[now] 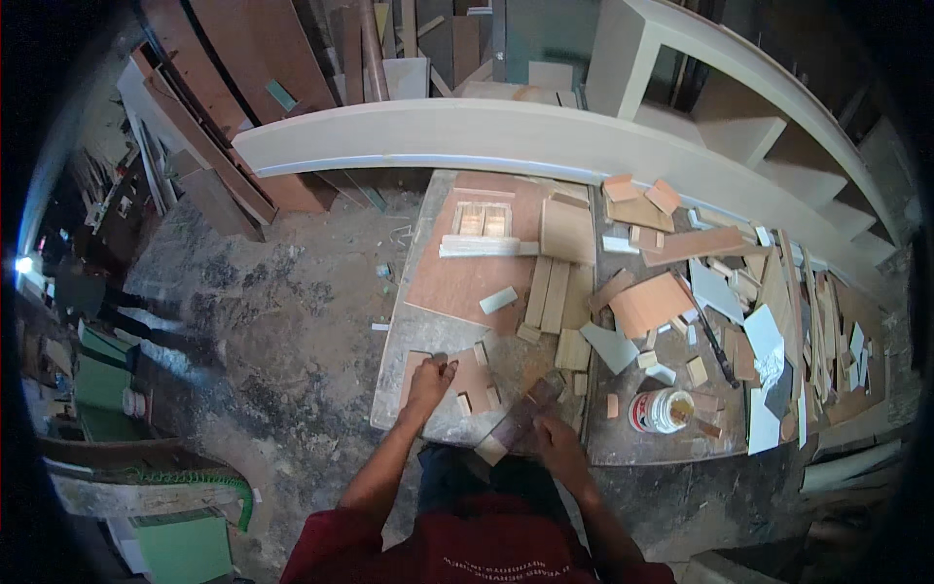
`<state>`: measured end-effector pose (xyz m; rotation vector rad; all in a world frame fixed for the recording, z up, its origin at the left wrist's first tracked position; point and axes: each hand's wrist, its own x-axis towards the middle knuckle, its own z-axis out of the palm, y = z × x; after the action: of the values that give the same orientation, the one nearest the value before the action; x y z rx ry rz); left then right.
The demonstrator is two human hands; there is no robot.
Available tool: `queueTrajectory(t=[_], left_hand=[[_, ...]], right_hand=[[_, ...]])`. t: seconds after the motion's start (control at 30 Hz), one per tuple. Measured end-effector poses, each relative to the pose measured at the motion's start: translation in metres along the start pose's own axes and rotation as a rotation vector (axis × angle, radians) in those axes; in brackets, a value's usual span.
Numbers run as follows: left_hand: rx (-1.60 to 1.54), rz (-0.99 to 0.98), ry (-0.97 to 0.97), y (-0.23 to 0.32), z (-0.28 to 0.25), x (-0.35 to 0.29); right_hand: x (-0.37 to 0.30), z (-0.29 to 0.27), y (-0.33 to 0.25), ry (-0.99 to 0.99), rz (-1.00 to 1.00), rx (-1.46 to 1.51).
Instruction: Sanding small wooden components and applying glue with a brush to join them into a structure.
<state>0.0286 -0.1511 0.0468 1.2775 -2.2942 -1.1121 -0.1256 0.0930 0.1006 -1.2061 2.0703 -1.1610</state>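
My left hand (429, 383) presses down with curled fingers at the near left of the worktable. Under and beside it lies a small pinkish-brown board (474, 375) with little wood blocks at its edges. What its fingertips pinch, if anything, is hidden. My right hand (561, 446) is closed on the edge of a dark brown flat piece (518, 420), blurred, with a paler end toward me; I cannot tell its exact kind. Right of that hand stands an open white jar (662, 411) with a red label, amber stuff inside and a brown stick or handle leaning at its mouth.
Beyond my hands lie a reddish plywood sheet (443, 263), stacked wood strips (548, 292) and a white block (498, 300). Offcuts and a dark bar (715, 341) crowd the right side. A long curved pale panel (418, 136) spans the far edge. A person's legs (146, 316) show far left.
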Motion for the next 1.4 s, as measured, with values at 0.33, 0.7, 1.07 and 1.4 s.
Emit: queueTrajectory(t=[0.33, 0.7, 1.07, 1.4], left_hand=[[-0.486, -0.005, -0.003, 0.092, -0.022, -0.049], [-0.982, -0.059, -0.296, 0.177, 0.041, -0.117], [-1.217, -0.199, -0.124, 0.196, 0.051, -0.119], [-1.111, -0.277, -0.377, 0.193, 0.064, -0.123]], right_hand=[[-0.027, -0.013, -0.008, 0.050, 0.379, 0.478], [-0.027, -0.052, -0.051, 0.234, -0.018, 0.323], [-0.088, -0.089, -0.032, 0.892, -0.214, -0.116], [-0.049, -0.190, -0.002, 0.714, 0.047, -0.312]])
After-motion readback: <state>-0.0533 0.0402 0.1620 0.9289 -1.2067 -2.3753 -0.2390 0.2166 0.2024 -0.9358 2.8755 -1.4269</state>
